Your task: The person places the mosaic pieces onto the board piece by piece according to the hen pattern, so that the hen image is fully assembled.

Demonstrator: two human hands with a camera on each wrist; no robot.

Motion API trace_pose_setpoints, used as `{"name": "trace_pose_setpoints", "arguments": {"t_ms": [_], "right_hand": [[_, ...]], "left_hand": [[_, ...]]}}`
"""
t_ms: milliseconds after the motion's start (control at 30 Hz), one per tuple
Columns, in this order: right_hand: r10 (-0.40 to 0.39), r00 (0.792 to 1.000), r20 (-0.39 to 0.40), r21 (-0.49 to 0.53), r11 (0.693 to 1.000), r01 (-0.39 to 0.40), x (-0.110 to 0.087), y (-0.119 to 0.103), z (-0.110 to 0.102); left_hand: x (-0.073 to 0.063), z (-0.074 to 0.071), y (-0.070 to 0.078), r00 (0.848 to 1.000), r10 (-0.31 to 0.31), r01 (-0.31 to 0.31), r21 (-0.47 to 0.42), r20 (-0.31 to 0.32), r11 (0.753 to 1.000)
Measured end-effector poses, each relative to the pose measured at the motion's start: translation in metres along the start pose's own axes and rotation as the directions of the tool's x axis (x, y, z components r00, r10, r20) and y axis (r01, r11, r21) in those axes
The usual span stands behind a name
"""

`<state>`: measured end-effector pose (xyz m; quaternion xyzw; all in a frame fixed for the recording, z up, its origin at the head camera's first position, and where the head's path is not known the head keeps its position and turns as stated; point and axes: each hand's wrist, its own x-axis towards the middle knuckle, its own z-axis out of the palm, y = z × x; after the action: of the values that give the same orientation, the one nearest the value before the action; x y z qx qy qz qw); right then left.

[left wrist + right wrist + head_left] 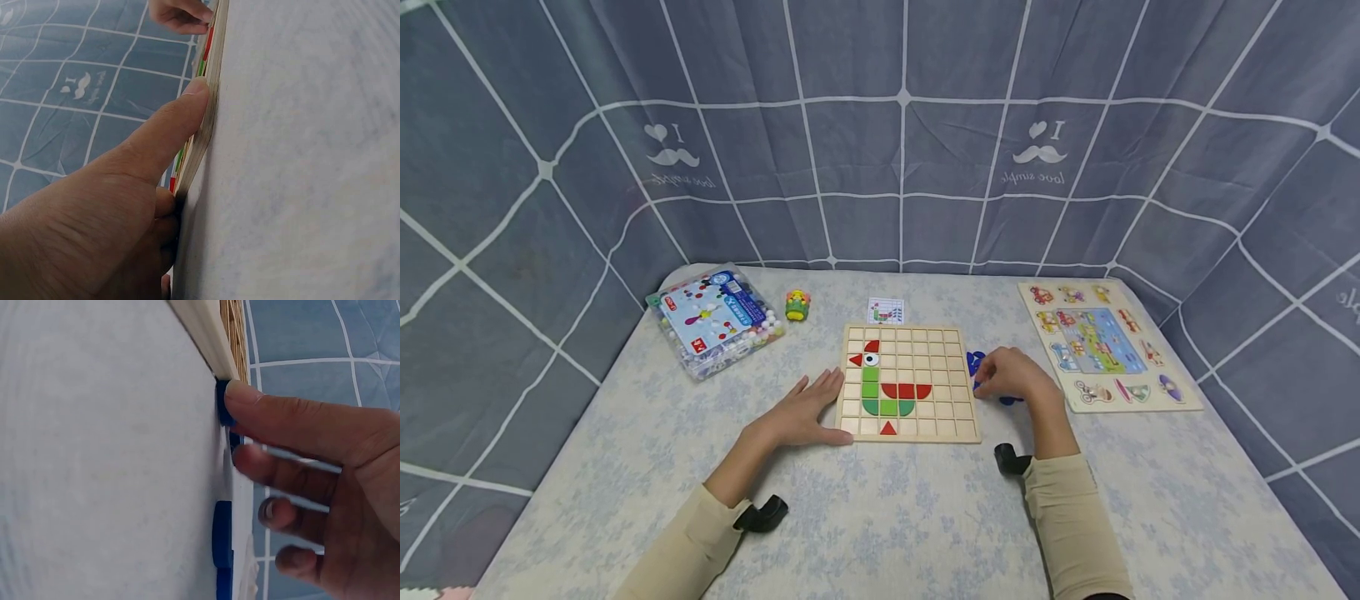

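Observation:
A square wooden grid board (940,425) lies mid-table, bearing red, green and white pieces laid out as a bird. My left hand (805,412) rests against its left edge, the thumb (181,115) along the near-left corner and rim. Beside the board's right edge, my right hand (1011,375) is bent down over several blue pieces (974,362). Its thumb touches one blue piece (222,403), while the index fingertip stands apart from the thumb. Two more blue pieces (222,534) lie flat by the other fingers. The hand partly hides the blue pieces in the head view.
A small pattern card (886,311) lies behind the board. At the back left are a clear box of beads (715,321) and a small colourful figurine (797,305). A wooden picture puzzle (1101,350) lies at the right. Grid-patterned curtains (850,167) enclose the table.

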<state>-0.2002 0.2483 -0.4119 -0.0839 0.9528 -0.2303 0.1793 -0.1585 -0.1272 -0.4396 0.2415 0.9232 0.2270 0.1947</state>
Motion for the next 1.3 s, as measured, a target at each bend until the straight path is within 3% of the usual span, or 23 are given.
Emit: {"name": "trace_pose_setpoints", "arguments": {"t_ms": [167,400,933,1300], "right_hand": [[0.055,0.998,-0.004,-0.053,0.997,-0.056,-0.005,0.001,-0.007],[-0.042,0.999,0.025,0.042,0.998,0.041,-0.002,0.004,-0.006],[-0.041,0.999,0.028,0.043,0.998,0.04,0.002,0.011,-0.001],[-0.035,0.999,-0.007,0.022,0.999,0.036,0.001,0.001,-0.005]], "left_hand": [[0.001,0.0,0.0,1.0,-0.003,0.003,-0.004,0.003,1.0],[0.002,-0.001,0.0,1.0,-0.007,0.008,-0.007,0.004,1.0],[0.003,-0.003,0.003,1.0,-0.007,0.007,0.0,0.016,1.0],[0.002,-0.001,0.0,1.0,-0.014,0.014,0.003,0.022,1.0]]}}
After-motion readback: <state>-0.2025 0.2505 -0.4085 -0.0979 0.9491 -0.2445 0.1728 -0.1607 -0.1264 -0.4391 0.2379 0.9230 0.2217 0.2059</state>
